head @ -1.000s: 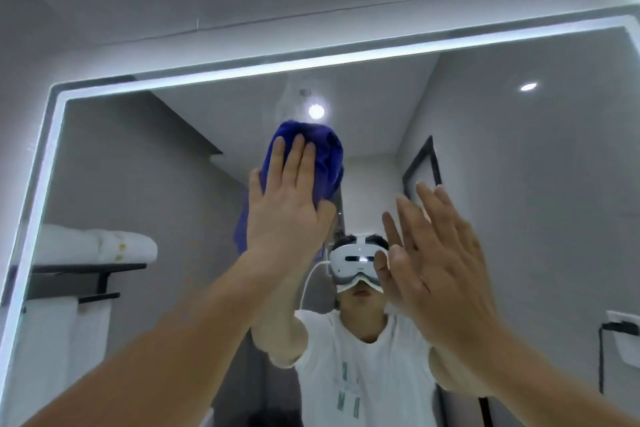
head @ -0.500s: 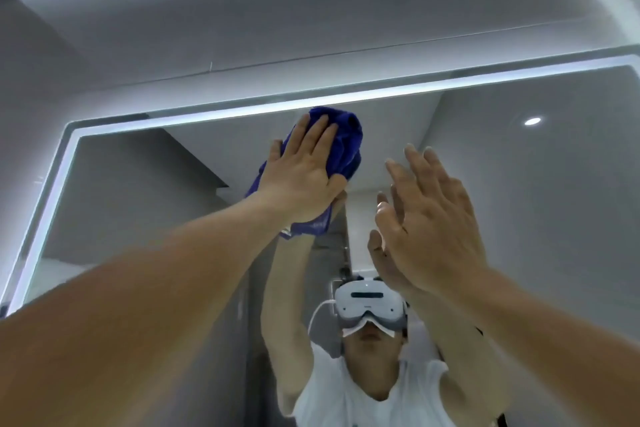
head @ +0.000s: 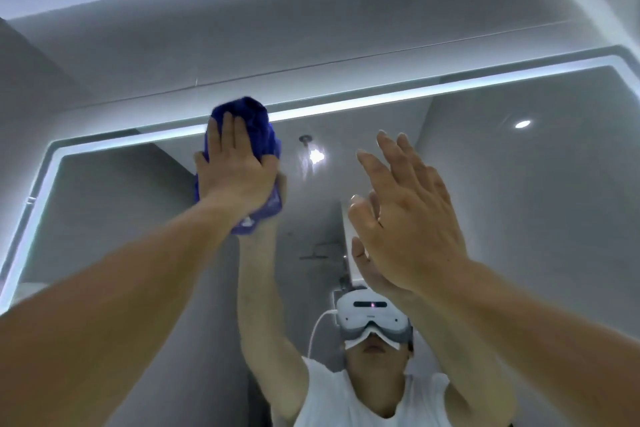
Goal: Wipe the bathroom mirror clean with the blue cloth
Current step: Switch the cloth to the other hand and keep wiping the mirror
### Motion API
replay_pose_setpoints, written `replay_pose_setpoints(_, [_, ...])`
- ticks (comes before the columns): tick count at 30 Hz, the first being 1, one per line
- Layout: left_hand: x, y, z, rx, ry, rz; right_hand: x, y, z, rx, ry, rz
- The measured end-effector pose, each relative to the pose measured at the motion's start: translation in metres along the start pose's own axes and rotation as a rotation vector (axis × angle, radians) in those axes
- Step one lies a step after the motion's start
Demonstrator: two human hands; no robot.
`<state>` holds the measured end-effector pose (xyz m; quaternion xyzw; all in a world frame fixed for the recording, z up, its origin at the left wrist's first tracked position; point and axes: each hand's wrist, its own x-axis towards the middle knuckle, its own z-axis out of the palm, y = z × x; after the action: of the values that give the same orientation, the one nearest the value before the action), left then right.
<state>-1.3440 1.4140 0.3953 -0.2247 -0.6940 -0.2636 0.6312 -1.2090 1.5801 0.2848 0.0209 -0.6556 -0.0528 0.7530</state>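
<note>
The left hand [head: 235, 172] lies flat on the blue cloth [head: 259, 116], fingers straight and close together, pressing it against the mirror [head: 519, 211] with the palm; nothing is pinched, the cloth is only held by pressure. The cloth is bunched under the hand at the upper centre-left of the frame. Its top fold pokes out above the fingertips and covers part of the lit strip [head: 381, 101] that runs along the mirror's top edge, and a lower corner hangs out beneath the wrist. The left forearm reaches up from the lower left corner of the frame.

The right hand [head: 408, 218] is raised at centre right, spread and holding nothing, fingers straight and slightly fanned, palm turned toward the glass. It is close to its own reflection, but whether it touches the glass cannot be told.

In the lower centre the mirror reflects a person in a white shirt [head: 349, 402] wearing a white headset [head: 372, 314], both arms raised, and a round ceiling light [head: 523, 124] at the upper right
</note>
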Motion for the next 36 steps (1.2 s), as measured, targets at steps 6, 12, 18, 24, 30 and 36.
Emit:
replay_pose_setpoints(6, [-0.076, 0.009, 0.013, 0.149, -0.129, 0.501, -0.013, -0.006, -0.010, -0.039, -0.060, 0.015])
replay_pose_setpoints(12, [0.006, 0.011, -0.004, 0.052, -0.131, 0.281, -0.011, -0.007, -0.024, -0.062, -0.101, 0.049])
replay_pose_setpoints(18, [-0.043, 0.016, 0.007, 0.075, -0.068, 0.296, -0.025, -0.016, -0.027, -0.049, -0.166, 0.099])
replay_pose_setpoints(24, [-0.169, -0.009, 0.014, 0.074, -0.087, 0.603, -0.066, -0.039, -0.033, -0.022, -0.221, 0.108])
replay_pose_setpoints(30, [-0.283, -0.060, 0.016, 0.177, -0.237, 0.963, -0.106, -0.053, -0.046, -0.002, -0.264, 0.152])
replay_pose_setpoints(36, [-0.269, -0.084, 0.007, 0.166, -0.273, 1.179, -0.120, -0.052, -0.061, -0.074, -0.299, 0.183])
